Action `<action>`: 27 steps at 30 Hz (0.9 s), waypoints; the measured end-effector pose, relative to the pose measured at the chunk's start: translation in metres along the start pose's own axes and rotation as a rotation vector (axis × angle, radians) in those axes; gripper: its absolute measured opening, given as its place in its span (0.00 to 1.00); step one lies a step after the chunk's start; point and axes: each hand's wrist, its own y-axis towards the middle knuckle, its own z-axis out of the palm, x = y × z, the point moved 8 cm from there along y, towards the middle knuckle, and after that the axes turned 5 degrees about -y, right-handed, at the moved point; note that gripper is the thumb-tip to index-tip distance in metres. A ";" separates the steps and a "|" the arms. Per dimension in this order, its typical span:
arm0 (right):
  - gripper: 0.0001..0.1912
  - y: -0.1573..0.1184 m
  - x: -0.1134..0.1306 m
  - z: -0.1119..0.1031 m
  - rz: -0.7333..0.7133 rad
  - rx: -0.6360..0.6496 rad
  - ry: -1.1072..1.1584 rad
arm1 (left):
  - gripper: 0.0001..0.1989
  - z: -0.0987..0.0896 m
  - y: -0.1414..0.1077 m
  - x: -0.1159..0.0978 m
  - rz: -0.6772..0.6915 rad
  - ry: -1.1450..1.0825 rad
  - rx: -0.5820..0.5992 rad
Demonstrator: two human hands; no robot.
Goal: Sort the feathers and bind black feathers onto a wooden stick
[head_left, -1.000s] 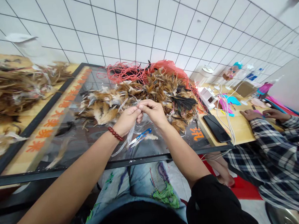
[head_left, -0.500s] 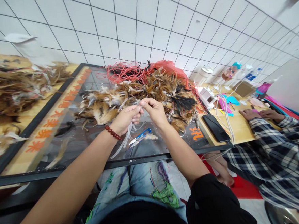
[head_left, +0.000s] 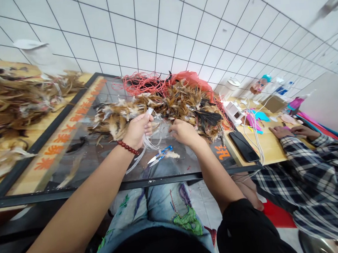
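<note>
My left hand [head_left: 140, 130], with a red bead bracelet at the wrist, is closed round a bundle of thin white plastic strips [head_left: 150, 111]. Their tops stick out above the thumb and their tails hang to the glass tabletop. My right hand [head_left: 184, 133] is apart from it, low at the near edge of a pile of brown feathers [head_left: 181, 98]. Its fingers are curled and point down and left; whatever is at their tips is hidden. Between my hands and nearer to me lie blue-handled thread snips [head_left: 160, 155], beside a pale feather tuft [head_left: 171, 154].
Red string [head_left: 145, 83] and a red plastic bag [head_left: 190, 78] lie behind the feathers. More feathers [head_left: 13, 95] cover the left table. A black phone [head_left: 243, 146] and white cables [head_left: 258, 135] are at right, near a co-worker's hands [head_left: 281, 131] and plaid sleeves.
My hands were together at the fingertips and have come apart. The right hand has moved right and down to the feathers' edge; the left has shifted slightly left, still holding the strips.
</note>
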 end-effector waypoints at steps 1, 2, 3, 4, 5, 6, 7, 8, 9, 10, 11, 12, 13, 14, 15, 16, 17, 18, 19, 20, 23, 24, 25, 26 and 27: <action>0.11 0.002 0.000 0.000 -0.002 -0.033 0.059 | 0.11 0.000 0.000 0.002 -0.003 0.003 -0.003; 0.09 0.004 -0.001 -0.003 0.001 -0.086 0.166 | 0.11 0.000 0.000 0.003 -0.004 0.005 -0.003; 0.07 0.006 -0.003 -0.007 0.013 -0.151 0.319 | 0.11 0.001 0.000 0.005 -0.001 0.005 0.000; 0.06 0.007 -0.006 -0.012 0.031 -0.212 0.509 | 0.11 0.002 0.001 0.006 0.010 0.006 0.005; 0.06 0.009 -0.009 -0.016 0.049 -0.256 0.717 | 0.12 0.003 0.001 0.006 0.031 0.012 0.010; 0.08 0.011 -0.011 -0.017 0.071 -0.271 0.919 | 0.12 0.003 0.001 0.005 0.060 0.023 0.010; 0.11 0.013 -0.009 -0.016 0.093 -0.260 1.095 | 0.13 0.003 0.001 0.004 0.091 0.036 0.003; 0.13 0.016 -0.006 -0.014 0.115 -0.238 1.235 | 0.13 0.003 0.001 0.004 0.115 0.049 -0.008; 0.15 0.018 -0.001 -0.011 0.137 -0.220 1.333 | 0.13 0.002 0.001 0.004 0.128 0.059 -0.021; 0.17 0.021 0.004 -0.007 0.156 -0.214 1.395 | 0.14 0.001 0.001 0.005 0.129 0.064 -0.034; 0.18 0.023 0.009 -0.004 0.170 -0.226 1.430 | 0.14 0.000 0.001 0.007 0.121 0.065 -0.047; 0.18 0.025 0.014 0.000 0.175 -0.250 1.446 | 0.13 -0.001 0.001 0.009 0.111 0.065 -0.060; 0.18 0.027 0.018 0.004 0.175 -0.282 1.449 | 0.13 -0.002 0.002 0.011 0.104 0.070 -0.073; 0.18 0.028 0.021 0.008 0.173 -0.312 1.445 | 0.12 -0.003 0.002 0.013 0.100 0.081 -0.087; 0.17 0.028 0.024 0.012 0.175 -0.336 1.440 | 0.12 -0.004 0.003 0.014 0.096 0.095 -0.096; 0.17 0.028 0.025 0.016 0.182 -0.357 1.434 | 0.11 -0.004 0.003 0.017 0.092 0.109 -0.099; 0.17 0.027 0.025 0.019 0.195 -0.380 1.424 | 0.11 -0.004 0.004 0.019 0.086 0.121 -0.098; 0.16 0.026 0.025 0.021 0.203 -0.400 1.410 | 0.11 -0.004 0.004 0.021 0.082 0.131 -0.095; 0.16 0.025 0.025 0.023 0.202 -0.414 1.394 | 0.10 -0.003 0.004 0.022 0.087 0.141 -0.090; 0.15 0.024 0.025 0.023 0.192 -0.421 1.376 | 0.11 -0.003 0.004 0.023 0.100 0.152 -0.087; 0.14 0.024 0.025 0.024 0.166 -0.443 1.297 | 0.14 -0.003 0.003 0.020 0.142 0.192 -0.093; 0.14 0.024 0.023 0.023 0.170 -0.464 1.263 | 0.15 -0.004 0.003 0.020 0.146 0.201 -0.101; 0.14 0.023 0.021 0.023 0.179 -0.490 1.228 | 0.16 -0.004 0.002 0.019 0.147 0.210 -0.111; 0.14 0.023 0.019 0.022 0.189 -0.515 1.200 | 0.16 -0.005 0.002 0.018 0.150 0.223 -0.118; 0.14 0.023 0.018 0.022 0.196 -0.533 1.185 | 0.16 -0.005 0.001 0.017 0.161 0.242 -0.121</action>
